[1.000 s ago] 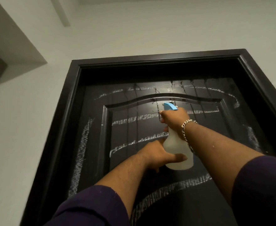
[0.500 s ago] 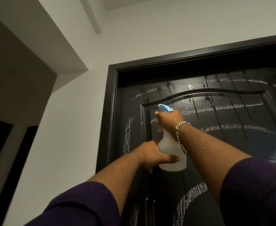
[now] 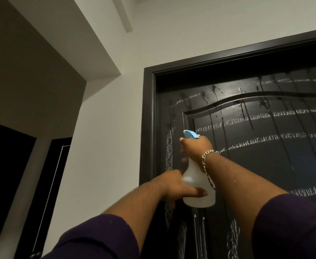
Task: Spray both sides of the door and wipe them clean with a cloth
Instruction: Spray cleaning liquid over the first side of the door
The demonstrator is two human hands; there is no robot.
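Observation:
A dark panelled door (image 3: 265, 165) fills the right of the head view, streaked with white chalk-like lines and wet drips running down its upper part. In front of its left edge I hold up a white spray bottle (image 3: 193, 181) with a blue trigger head. My right hand (image 3: 196, 149), with a chain bracelet at the wrist, grips the bottle's neck at the trigger. My left hand (image 3: 179, 187) holds the bottle's lower body, thumb laid across its front. No cloth is in view.
The black door frame (image 3: 148, 128) borders a white wall (image 3: 106, 137) on the left. A boxed ceiling beam (image 3: 60, 43) juts out above. Further left stand a pale post (image 3: 24, 184) and dark openings (image 3: 2, 174).
My view has swung left, so the door has slid toward the right. More wet drips now run down the door's upper left. Both hands keep their hold on the bottle.

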